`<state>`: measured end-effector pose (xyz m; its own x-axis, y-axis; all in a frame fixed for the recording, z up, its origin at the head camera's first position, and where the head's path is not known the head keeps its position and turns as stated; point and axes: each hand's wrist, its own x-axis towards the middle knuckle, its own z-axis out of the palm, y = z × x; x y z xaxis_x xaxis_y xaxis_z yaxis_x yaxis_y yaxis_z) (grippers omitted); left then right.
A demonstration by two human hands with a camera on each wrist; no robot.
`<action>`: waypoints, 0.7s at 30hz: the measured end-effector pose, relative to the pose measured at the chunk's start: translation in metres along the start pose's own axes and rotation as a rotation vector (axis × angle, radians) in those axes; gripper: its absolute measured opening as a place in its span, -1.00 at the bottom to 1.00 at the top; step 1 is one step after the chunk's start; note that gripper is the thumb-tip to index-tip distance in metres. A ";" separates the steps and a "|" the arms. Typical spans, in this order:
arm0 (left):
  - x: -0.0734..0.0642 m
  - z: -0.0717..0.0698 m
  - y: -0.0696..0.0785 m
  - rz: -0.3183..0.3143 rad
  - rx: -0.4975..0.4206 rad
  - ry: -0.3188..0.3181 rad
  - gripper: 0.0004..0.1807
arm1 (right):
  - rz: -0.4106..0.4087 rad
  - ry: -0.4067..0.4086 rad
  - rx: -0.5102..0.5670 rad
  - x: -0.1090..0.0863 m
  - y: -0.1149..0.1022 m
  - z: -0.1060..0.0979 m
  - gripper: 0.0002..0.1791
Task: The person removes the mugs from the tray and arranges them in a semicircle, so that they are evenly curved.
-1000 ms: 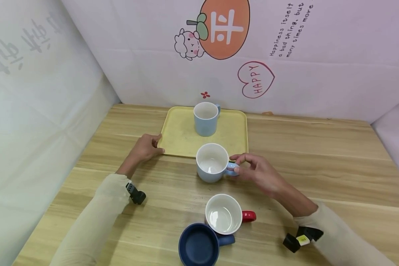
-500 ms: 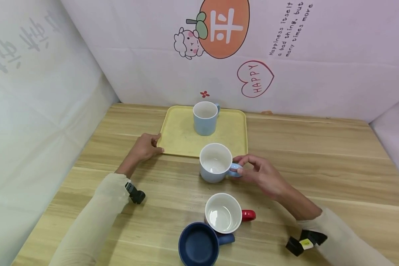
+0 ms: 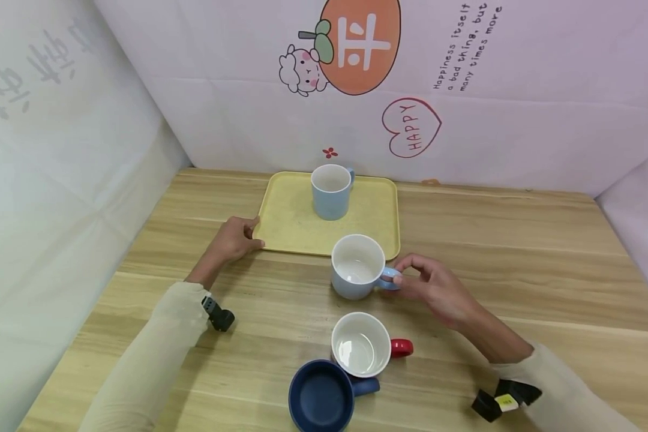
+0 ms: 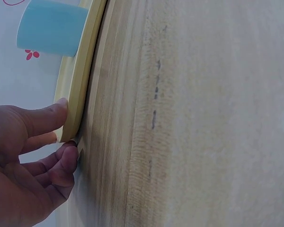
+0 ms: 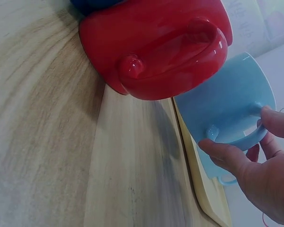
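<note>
My left hand (image 3: 233,240) grips the left front corner of a yellow tray (image 3: 286,231), thumb on its rim and fingers at its underside in the left wrist view. A light blue mug (image 3: 330,205) stands upright on the tray. By its handle, my right hand (image 3: 434,288) holds a second light blue mug (image 3: 351,287), with a white inside, just in front of the tray's right front part. In the right wrist view this held mug (image 5: 227,101) looks raised off the table.
Nearer the front stands a red mug (image 5: 151,42), white inside, its red handle pointing right. A dark blue mug (image 3: 322,399) is close beside it at the front left. A printed white cloth (image 3: 237,108) rises behind the wooden table (image 3: 518,252).
My right hand and the light blue mug it holds have moved a little to the right along the tray's front edge. My left hand has kept its grip on the tray.
</note>
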<state>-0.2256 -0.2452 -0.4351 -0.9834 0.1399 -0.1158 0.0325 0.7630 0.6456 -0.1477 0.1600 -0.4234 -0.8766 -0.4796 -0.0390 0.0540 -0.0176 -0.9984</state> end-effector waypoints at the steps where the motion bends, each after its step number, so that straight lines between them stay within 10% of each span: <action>1: 0.000 0.000 0.000 -0.001 0.002 0.000 -0.31 | -0.002 0.000 0.002 -0.001 0.000 -0.001 -0.85; 21: 0.002 0.001 -0.001 -0.024 0.000 0.004 -0.29 | 0.001 -0.005 0.029 -0.010 0.003 -0.007 -0.72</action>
<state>-0.2270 -0.2447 -0.4366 -0.9847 0.1188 -0.1277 0.0092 0.7663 0.6424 -0.1420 0.1711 -0.4261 -0.8742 -0.4840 -0.0393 0.0685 -0.0428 -0.9967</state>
